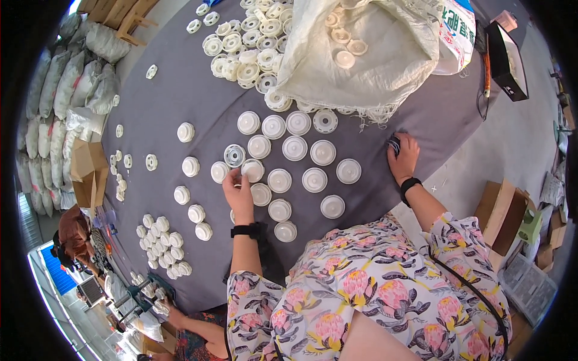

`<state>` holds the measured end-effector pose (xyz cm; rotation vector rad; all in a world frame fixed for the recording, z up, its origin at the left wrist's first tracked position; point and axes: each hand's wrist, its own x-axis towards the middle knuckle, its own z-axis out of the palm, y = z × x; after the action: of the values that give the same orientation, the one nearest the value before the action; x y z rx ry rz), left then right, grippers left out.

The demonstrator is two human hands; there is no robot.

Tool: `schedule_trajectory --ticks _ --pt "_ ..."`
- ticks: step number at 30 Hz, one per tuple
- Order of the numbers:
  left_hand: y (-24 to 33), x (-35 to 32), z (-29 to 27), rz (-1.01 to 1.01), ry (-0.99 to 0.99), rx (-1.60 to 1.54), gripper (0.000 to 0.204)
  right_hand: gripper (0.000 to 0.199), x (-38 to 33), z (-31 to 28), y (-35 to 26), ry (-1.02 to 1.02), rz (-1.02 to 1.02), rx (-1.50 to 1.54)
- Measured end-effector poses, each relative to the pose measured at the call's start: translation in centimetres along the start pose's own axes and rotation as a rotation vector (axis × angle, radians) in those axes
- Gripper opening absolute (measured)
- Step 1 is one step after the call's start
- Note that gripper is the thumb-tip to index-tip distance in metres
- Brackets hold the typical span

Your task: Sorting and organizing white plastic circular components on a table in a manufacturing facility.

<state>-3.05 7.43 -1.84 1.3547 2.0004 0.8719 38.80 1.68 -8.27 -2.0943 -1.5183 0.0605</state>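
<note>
wht disc (254, 169) just fwd L hand (239, 195) | grip unclear | R hand (406, 159) gripping dk obj (394, 143)

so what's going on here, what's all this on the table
A person is handling round white parts spread over a grey-covered table. Their left hand is down among those parts, fingertips at the near ones; whether it grips one is unclear. The right hand rests on the cloth around a small dark object. Beyond lies an open pale sack with some pieces inside.
</note>
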Motion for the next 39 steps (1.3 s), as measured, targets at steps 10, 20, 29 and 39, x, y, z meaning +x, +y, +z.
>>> schedule_trajectory --ticks 10,20,29,39 --pt "-0.4 -1.4 -0.1 0.48 -0.164 0.781 0.044 0.041 0.4 -0.4 -0.6 -0.005 -0.012 -0.014" --pt "10.8 2.2 4.4 0.729 -0.292 0.202 0.033 0.045 0.2 -0.7 -0.6 -0.027 0.006 0.052" --pt "22.5 9.3 23.3 0.896 -0.571 0.073 0.049 0.05 0.3 -1.1 -0.4 -0.057 0.048 0.079" --pt "20.5 9.7 23.5 0.787 -0.35 -0.086 0.041 0.049 0.7 -0.6 -0.8 -0.036 0.053 0.072"
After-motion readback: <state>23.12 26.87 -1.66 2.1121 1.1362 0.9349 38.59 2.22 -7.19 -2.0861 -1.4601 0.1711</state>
